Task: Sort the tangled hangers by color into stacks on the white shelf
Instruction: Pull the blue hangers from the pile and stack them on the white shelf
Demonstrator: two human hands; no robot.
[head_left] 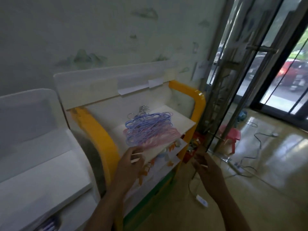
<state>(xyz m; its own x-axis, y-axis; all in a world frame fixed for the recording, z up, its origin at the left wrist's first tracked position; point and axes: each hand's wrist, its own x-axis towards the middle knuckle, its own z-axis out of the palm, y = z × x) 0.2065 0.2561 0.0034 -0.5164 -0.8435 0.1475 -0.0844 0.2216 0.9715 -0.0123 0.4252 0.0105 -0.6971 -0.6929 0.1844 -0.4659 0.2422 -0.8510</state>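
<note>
A tangled pile of blue and pink plastic hangers (148, 129) lies on the white shelf (181, 120). Both hands, left (131, 164) and right (207, 169), are loose and hold nothing.

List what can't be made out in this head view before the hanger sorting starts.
- Hanger pile, head view: motion blur and tangling hide the count of blue and pink hangers.
- Left hand and right hand: blurred; exact finger pose unclear.
- Lower shelf items: small, blurred, partly behind the white shelf.

Perhaps a shopfront: glass doors (273, 67), parked cars (293, 72) outside.
</note>
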